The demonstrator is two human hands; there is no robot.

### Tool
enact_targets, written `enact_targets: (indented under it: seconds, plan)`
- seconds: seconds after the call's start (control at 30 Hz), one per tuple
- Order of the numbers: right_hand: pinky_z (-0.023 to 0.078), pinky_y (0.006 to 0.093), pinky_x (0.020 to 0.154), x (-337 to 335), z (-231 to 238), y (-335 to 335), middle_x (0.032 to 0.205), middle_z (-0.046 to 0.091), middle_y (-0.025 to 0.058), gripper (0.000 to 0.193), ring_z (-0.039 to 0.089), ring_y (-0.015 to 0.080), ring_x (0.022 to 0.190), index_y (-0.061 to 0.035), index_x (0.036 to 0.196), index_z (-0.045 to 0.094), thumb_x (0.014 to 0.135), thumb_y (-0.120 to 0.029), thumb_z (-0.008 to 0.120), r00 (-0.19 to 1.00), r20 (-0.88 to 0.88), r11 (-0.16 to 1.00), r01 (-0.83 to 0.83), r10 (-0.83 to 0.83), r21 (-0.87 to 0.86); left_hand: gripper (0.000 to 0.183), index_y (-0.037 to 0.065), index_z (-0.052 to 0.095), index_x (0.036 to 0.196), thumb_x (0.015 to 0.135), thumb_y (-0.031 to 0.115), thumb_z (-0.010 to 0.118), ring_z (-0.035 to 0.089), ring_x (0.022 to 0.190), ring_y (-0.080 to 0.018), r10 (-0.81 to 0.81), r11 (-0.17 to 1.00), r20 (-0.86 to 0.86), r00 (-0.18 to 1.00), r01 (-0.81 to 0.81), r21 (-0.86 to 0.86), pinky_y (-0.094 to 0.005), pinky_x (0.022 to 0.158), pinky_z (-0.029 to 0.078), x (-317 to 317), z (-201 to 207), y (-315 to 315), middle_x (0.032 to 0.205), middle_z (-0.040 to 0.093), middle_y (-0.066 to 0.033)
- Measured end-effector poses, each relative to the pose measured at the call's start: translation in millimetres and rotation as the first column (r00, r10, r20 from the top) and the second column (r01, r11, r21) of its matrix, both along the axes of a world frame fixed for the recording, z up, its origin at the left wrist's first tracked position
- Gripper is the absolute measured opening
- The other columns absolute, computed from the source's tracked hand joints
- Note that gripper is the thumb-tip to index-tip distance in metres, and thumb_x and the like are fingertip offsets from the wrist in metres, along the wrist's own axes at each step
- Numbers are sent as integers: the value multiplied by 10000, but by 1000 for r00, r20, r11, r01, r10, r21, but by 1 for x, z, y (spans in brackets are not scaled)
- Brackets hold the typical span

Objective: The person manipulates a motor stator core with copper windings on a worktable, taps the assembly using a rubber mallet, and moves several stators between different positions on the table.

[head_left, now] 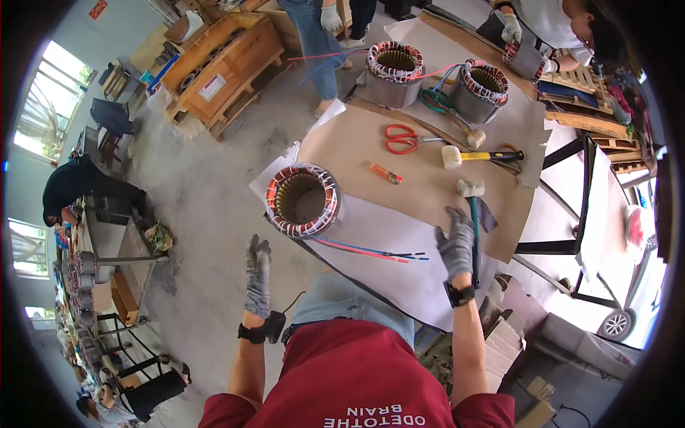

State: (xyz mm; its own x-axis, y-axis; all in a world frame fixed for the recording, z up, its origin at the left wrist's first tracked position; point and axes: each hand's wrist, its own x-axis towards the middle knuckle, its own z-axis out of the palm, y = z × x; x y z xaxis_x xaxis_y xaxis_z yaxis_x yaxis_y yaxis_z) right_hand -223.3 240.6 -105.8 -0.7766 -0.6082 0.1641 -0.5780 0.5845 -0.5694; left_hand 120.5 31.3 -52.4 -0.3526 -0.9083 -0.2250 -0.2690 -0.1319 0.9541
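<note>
My left hand (258, 278), in a grey knit glove, is held beside the table's left edge with its fingers stretched out and nothing in it. Closest to it is a motor stator (335, 208), a grey ring with red, orange and white-laced windings. Pink and blue lead wires (364, 251) run from it across white paper. My right hand (457, 250), gloved alike, is over the paper at the right, fingers spread. Right beside it lies a mallet (471, 188) with a pale head and teal handle; whether the hand touches the handle I cannot tell.
Farther up the table lie red-handled scissors (402, 139), an orange tool (386, 173), and a yellow-handled mallet (471, 156). Two more stators (394, 89) stand at the far side. A co-worker (549, 28) handles another stator (526, 60). A wooden crate (221, 78) sits on the floor.
</note>
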Motion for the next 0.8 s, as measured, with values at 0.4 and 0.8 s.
enact_targets:
  seconds: [0.4,0.8]
  plan:
    - [255,436,989,-64,-18,-190,1196,429,162,735,390,315,1134,-106,1196,429,552,-321,709,874,-125,814,-374,470,443,434,75,261,1307,901,171,384,344,1172,-185,-14,999,-78,997,10,-48,-314,984,245,-34,22,-28,1269,360,-111]
    - [388,364,862,-116,4,-127,1039,514,77,297,478,247,982,-114,1019,527,727,-167,525,866,319,784,-489,385,383,391,16,346,1238,908,224,367,374,1161,-217,-214,965,133,968,230,-122,-333,977,283,-46,76,-86,1265,386,-121]
